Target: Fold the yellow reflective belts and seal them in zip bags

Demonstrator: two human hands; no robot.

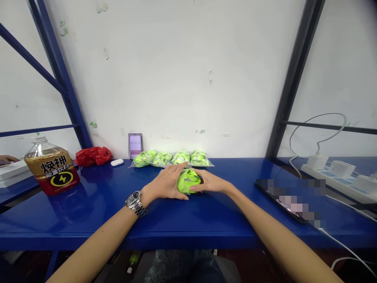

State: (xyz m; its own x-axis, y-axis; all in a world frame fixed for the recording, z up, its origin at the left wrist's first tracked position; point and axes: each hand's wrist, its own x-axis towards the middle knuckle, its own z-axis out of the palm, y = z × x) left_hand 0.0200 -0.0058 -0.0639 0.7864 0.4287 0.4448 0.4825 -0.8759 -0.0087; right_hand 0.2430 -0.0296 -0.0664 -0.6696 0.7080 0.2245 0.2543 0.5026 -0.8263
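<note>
**Two hands are holding a bright green bundle**

A person's two bare hands are cupping a small, round, bright yellow-green cloth bundle with grey patches. It is sitting on the shiny blue table, between the hands, in front of the row of bags. The left hand is opening wide, with its fingers reaching over the far left side of the bundle and its thumb lying along the near side. The right hand is bending partly closed and holding the right side between thumb and fingers. A silver metal watch is circling the left wrist.

Behind the hands, four clear plastic bags with the same green cloth inside are lying side by side near the white wall. A phone-like thing with a blurred screen is standing by the left end of the row. Next to it, a small white smooth case is resting on the table, and a crumpled red plastic bag is lying farther left. A big clear bottle with a red and gold label is standing near the left end. On the right, a flat black device is lying, partly blurred, and a white power strip is holding white plugs.
</note>
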